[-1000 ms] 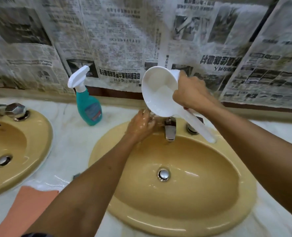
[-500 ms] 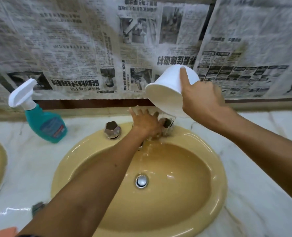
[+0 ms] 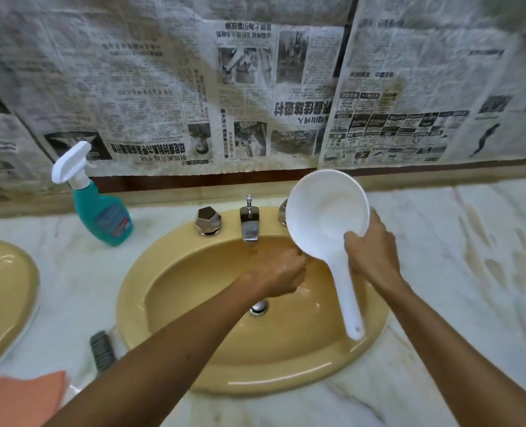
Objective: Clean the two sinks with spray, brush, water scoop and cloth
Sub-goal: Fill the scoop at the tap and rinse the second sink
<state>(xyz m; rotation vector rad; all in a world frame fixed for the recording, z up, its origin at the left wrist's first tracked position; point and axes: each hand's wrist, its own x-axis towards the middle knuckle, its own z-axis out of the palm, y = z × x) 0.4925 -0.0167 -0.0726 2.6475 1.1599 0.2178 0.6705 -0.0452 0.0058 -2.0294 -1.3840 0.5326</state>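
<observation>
Head view looks down on a marbled table (image 3: 440, 272) with newspaper (image 3: 163, 87) covering the wall behind it. Two yellow sinks show: the right sink (image 3: 193, 365) fills the middle, while only an edge of the left sink (image 3: 5, 288) appears at 9 o'clock. One teal spray bottle (image 3: 101, 214) with a white trigger stands upright on the table at 10 o'clock of the right sink. One grey brush (image 3: 101, 349) lies on the table just beside that sink's rim at 8 o'clock, its long axis running from 11 to 5 o'clock. One orange cloth (image 3: 21, 399) lies at the lower left corner.

One chrome faucet (image 3: 249, 223) stands at 12 o'clock of the basin, between two knobs; the left knob (image 3: 208, 221) is plain to see, the right knob (image 3: 283, 211) is mostly covered by the scoop.

The right hand (image 3: 371, 254) grips the one white water scoop (image 3: 326, 211) where bowl meets handle. The bowl is tilted with its open mouth toward the camera; the handle points down toward 5 o'clock, over the basin. The left hand (image 3: 281, 269) reaches into the basin below the faucet, wet, with fingers curled; whether it holds anything cannot be told. The left forearm crosses above the drain (image 3: 259, 307), partly hiding it.
</observation>
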